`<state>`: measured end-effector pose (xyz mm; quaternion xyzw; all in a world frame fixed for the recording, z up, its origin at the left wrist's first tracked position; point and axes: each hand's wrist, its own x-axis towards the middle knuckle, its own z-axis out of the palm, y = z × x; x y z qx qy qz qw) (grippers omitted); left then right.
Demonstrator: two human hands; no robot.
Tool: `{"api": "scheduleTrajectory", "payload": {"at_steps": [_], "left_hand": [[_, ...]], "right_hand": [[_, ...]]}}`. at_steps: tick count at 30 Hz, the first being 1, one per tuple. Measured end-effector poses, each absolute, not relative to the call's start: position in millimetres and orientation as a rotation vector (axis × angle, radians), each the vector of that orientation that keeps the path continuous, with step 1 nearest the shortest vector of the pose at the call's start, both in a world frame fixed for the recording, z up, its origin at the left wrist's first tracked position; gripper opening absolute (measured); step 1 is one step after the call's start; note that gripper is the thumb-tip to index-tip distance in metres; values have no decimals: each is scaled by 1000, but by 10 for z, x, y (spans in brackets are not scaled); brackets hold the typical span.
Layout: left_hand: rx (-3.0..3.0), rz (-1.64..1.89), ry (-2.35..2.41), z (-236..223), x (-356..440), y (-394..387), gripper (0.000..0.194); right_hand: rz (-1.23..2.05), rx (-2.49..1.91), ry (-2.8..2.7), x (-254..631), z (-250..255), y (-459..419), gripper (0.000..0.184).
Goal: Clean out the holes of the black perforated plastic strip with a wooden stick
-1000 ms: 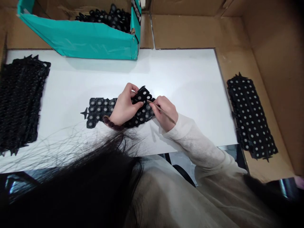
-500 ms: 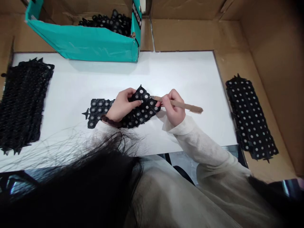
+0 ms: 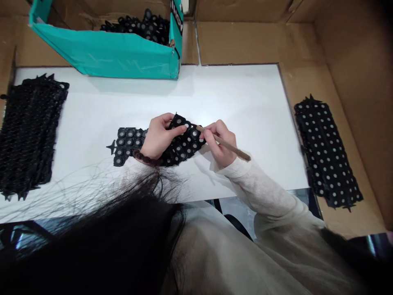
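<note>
Head camera: I am curling my left hand (image 3: 158, 137) over the black dotted sheet (image 3: 188, 143), gripping its raised part between thumb and fingers, while my right hand (image 3: 223, 144), just to the right, is pinching a wooden stick (image 3: 232, 150) and aiming its tip at the sheet. Compared with half a second ago, the stick's outer end is slanting lower, nearer my right sleeve (image 3: 258, 188). My left hand is hiding the sheet's middle, and I cannot tell whether the tip is touching it
</note>
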<state>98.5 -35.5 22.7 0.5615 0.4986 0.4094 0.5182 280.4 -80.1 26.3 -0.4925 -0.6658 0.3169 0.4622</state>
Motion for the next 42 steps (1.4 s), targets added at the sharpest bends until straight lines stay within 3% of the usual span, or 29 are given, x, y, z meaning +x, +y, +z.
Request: {"api": "scheduleTrajectory", "payload": {"at_steps": [13, 18, 28, 40, 42], "left_hand": [[1500, 1065, 1225, 225, 1000, -360, 12], [1673, 990, 1239, 302, 1037, -410, 8], [2025, 787, 1473, 282, 1011, -379, 18], [1753, 955, 1278, 236, 880, -333, 25], [1704, 955, 1235, 269, 858, -340, 28]], "right_hand": [[855, -1144, -1698, 2876, 306, -703, 25], [735, -1247, -1734, 2790, 251, -721, 26], [590, -1355, -1625, 2859, 169, -684, 30], [695, -1185, -1213, 2840, 345, -783, 18], [789, -1167, -1255, 2830, 350, -774, 24]]}}
